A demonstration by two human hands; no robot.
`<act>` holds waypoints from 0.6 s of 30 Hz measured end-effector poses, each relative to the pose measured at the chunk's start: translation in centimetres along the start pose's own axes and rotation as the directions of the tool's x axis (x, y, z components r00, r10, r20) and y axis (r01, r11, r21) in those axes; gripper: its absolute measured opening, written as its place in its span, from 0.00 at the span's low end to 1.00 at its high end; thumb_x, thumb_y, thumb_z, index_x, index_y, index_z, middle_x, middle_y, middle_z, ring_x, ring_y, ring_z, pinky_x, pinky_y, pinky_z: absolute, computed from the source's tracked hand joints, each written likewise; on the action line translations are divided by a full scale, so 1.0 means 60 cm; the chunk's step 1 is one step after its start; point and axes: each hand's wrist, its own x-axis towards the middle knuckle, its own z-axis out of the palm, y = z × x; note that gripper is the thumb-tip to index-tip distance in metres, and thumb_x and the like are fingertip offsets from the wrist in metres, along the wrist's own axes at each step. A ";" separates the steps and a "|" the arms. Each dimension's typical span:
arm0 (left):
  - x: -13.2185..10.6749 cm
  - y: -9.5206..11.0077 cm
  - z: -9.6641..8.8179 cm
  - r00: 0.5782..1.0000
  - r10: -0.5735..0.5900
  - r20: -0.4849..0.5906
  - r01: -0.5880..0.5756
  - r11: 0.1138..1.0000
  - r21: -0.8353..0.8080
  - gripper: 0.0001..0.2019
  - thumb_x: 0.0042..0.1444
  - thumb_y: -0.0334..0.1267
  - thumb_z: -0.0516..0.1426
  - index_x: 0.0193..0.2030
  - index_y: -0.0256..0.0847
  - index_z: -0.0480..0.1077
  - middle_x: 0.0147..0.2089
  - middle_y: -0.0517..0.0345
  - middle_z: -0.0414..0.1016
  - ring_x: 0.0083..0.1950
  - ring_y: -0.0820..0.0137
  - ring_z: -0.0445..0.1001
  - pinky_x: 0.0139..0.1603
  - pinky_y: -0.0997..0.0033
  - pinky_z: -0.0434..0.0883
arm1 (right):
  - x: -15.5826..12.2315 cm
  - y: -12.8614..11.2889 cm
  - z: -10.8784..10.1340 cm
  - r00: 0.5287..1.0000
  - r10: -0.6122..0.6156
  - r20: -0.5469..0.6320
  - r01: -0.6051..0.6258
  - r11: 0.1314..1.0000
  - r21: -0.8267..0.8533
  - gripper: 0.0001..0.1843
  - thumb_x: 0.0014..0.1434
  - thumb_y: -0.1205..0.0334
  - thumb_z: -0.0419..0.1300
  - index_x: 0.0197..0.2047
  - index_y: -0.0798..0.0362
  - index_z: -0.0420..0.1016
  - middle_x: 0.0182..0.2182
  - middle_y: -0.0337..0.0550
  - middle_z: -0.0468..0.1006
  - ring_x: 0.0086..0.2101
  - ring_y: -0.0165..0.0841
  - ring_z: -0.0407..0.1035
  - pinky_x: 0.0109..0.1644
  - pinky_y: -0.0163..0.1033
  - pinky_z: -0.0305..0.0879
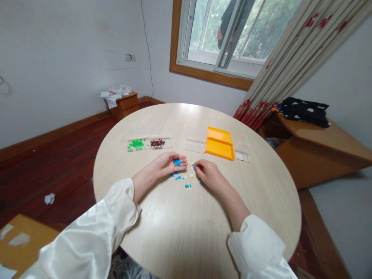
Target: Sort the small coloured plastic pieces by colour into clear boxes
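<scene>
Palm up, my left hand [168, 164] cups a little heap of small blue plastic pieces [178, 162], its fingers stretched out to the right. My right hand [209, 174] has its thumb and fingertips pinched together just right of that palm, with a blue piece [194, 166] at the tips. Between and below both hands, loose blue pieces [179, 178] and pale yellow pieces [192, 176] lie scattered on the round table [180, 221]. A small mixed cluster sits nearest me. The undersides of both hands are hidden.
Behind my left hand stand clear trays of green pieces [137, 144] and brown pieces [157, 143]. Farther right are a clear tray [195, 146], an open yellow case [220, 148] and another small clear tray [242, 156]. A wooden cabinet [328, 145] stands beyond the table's right edge.
</scene>
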 end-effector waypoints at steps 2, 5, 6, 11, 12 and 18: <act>0.001 -0.001 -0.002 1.000 -0.022 0.004 0.022 1.000 -0.003 0.09 0.56 0.24 0.46 0.34 0.29 0.66 0.28 0.46 0.73 0.30 0.67 0.75 0.38 0.66 0.74 | 0.002 0.001 -0.002 0.997 -0.004 -0.073 0.006 1.000 0.029 0.09 0.54 0.71 0.52 0.36 0.55 0.73 0.30 0.44 0.77 0.32 0.31 0.68 0.38 0.36 0.63; 0.003 -0.003 -0.007 0.997 -0.067 0.029 0.067 0.998 0.002 0.10 0.57 0.25 0.45 0.39 0.27 0.66 0.30 0.44 0.74 0.32 0.65 0.77 0.40 0.64 0.74 | 0.004 0.000 -0.003 0.987 -0.001 -0.162 0.015 0.996 0.086 0.09 0.53 0.69 0.53 0.36 0.55 0.73 0.29 0.44 0.76 0.30 0.31 0.68 0.36 0.36 0.64; 0.005 -0.003 -0.009 0.996 -0.080 0.050 0.079 0.997 0.002 0.11 0.57 0.26 0.44 0.40 0.26 0.66 0.31 0.43 0.75 0.33 0.65 0.77 0.41 0.64 0.73 | 0.005 -0.002 -0.002 0.982 -0.002 -0.186 0.022 0.994 0.106 0.09 0.53 0.69 0.53 0.36 0.56 0.73 0.29 0.44 0.76 0.30 0.31 0.68 0.36 0.36 0.64; 0.011 -0.007 -0.013 0.979 -0.120 0.163 0.122 0.993 -0.002 0.13 0.58 0.27 0.45 0.44 0.24 0.65 0.33 0.39 0.76 0.36 0.63 0.77 0.48 0.59 0.71 | 0.008 -0.024 0.006 0.966 -0.030 -0.256 0.084 0.975 0.204 0.10 0.57 0.65 0.52 0.38 0.54 0.75 0.32 0.46 0.78 0.30 0.32 0.69 0.36 0.37 0.65; 0.011 -0.008 -0.013 0.978 -0.122 0.170 0.124 0.992 -0.002 0.12 0.57 0.27 0.45 0.44 0.25 0.66 0.33 0.39 0.76 0.36 0.63 0.77 0.48 0.59 0.71 | 0.008 -0.027 0.007 0.963 -0.038 -0.266 0.099 0.970 0.222 0.11 0.57 0.65 0.52 0.39 0.54 0.75 0.34 0.47 0.79 0.32 0.33 0.70 0.37 0.37 0.65; 0.010 -0.009 -0.004 0.997 -0.069 0.023 0.069 0.998 -0.002 0.09 0.55 0.22 0.47 0.37 0.28 0.67 0.26 0.49 0.73 0.27 0.71 0.73 0.34 0.71 0.72 | 0.007 -0.010 -0.001 0.966 0.012 -0.259 0.032 0.986 0.164 0.10 0.57 0.65 0.53 0.35 0.55 0.76 0.32 0.47 0.79 0.32 0.33 0.70 0.37 0.37 0.65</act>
